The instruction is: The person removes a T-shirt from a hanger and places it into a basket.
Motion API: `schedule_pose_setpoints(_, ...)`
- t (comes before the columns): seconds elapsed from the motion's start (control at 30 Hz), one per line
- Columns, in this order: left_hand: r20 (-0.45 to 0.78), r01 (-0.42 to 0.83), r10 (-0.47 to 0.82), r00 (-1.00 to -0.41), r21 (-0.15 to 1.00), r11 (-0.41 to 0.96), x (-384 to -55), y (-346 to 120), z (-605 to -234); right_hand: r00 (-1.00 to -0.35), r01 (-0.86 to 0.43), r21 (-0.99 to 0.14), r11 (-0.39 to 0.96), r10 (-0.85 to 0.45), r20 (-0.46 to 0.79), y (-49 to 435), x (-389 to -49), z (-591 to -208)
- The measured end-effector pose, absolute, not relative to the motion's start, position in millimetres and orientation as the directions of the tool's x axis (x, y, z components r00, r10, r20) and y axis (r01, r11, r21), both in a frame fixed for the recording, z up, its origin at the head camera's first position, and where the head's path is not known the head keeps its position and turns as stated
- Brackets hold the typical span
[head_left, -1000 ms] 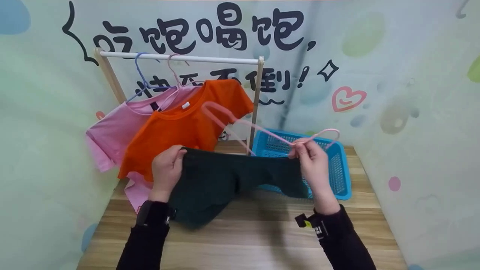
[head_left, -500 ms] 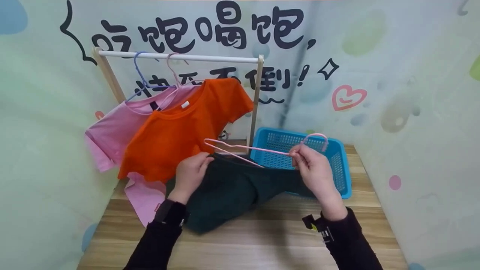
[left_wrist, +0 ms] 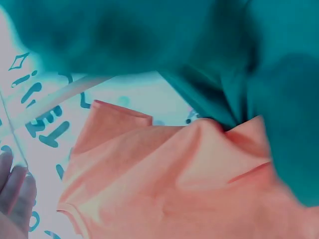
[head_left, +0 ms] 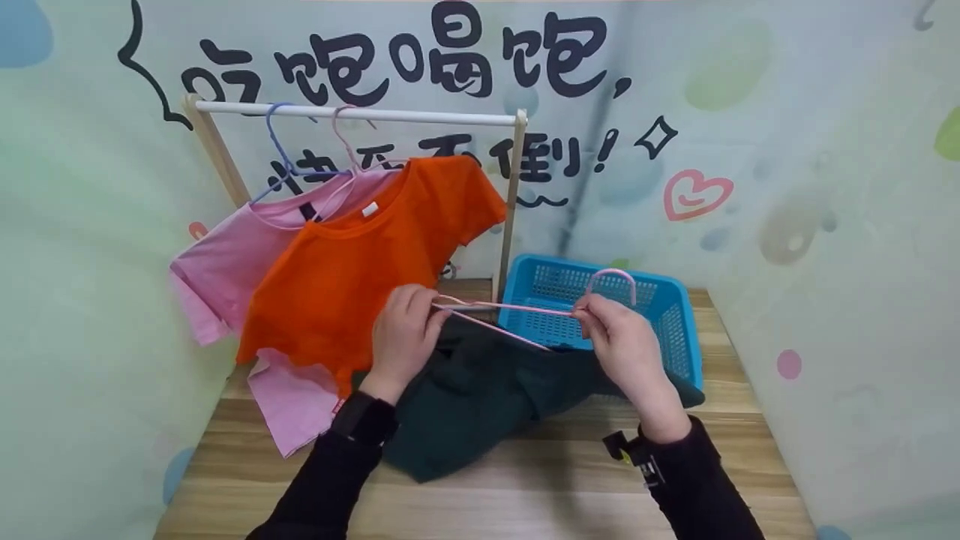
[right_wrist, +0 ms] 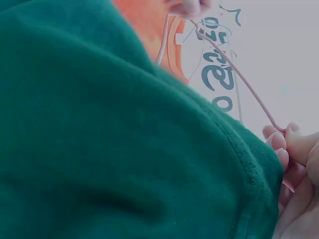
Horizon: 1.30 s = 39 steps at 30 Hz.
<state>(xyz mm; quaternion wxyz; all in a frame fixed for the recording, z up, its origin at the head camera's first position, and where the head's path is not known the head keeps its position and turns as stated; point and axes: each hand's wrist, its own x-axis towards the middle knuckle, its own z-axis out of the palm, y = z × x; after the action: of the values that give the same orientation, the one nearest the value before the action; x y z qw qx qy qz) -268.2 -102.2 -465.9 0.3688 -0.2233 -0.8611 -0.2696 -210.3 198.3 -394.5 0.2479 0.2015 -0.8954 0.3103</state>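
Observation:
A dark green garment (head_left: pixel 480 397) hangs slack below both hands, its cut not clear from the folds. One lower bar of a pink clothes hanger (head_left: pixel 517 308) runs down behind the garment's upper edge. At the hanger's far left end, my left hand (head_left: pixel 405 334) pinches the tip with fingers and thumb; whether it also holds cloth is hidden. My right hand (head_left: pixel 622 345) pinches the hanger below its hook, with the garment's edge against its lower fingers in the right wrist view. Green cloth (left_wrist: pixel 124 40) fills the top of the left wrist view.
On the left stands a rack with a white rail (head_left: pixel 420 116). An orange T-shirt (head_left: pixel 352 277) and a pink shirt (head_left: pixel 232 255) hang from it on hangers. A blue plastic basket (head_left: pixel 679 330) sits behind my right hand on the wooden table (head_left: pixel 600 495).
My left hand has moved right, from the garment's edge to the hanger's left end. The hanger has dropped lower and tipped level, and the garment's right side sags past my right hand.

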Motion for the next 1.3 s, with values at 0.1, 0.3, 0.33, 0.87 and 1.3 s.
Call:
schedule_pose_setpoints(0.1, 0.767, 0.600, 0.231, -0.599, 0.239, 0.763, -268.5, -96.8, -457.9, -0.797, -0.520, -0.448, 0.727, -0.226, 0.559, 195.0, -211.5, -393.8)
schedule_pose_setpoints(0.3, 0.682, 0.657, 0.416, -0.601, 0.126, 0.743, -270.9, -89.1, -452.5, -0.794, -0.533, -0.443, 0.721, -0.244, 0.557, 191.0, -212.6, -392.6)
schedule_pose_setpoints(0.33, 0.670, 0.659, 0.426, -0.608, 0.127, 0.741, -271.0, -88.8, -452.9, -0.793, -0.533, -0.442, 0.722, -0.243, 0.559, 191.0, -212.7, -393.0)
schedule_pose_setpoints(0.87, 0.771, 0.705, 0.353, -0.530, 0.170, 0.689, -268.9, -107.2, -464.1, -0.835, -0.523, -0.446, 0.727, -0.331, 0.440, 226.7, -217.6, -418.0)
schedule_pose_setpoints(1.3, 0.791, 0.672, 0.305, -0.531, 0.174, 0.720, -265.0, -134.3, -471.4, -0.853, -0.495, -0.416, 0.762, -0.334, 0.402, 265.8, -211.4, -442.8)
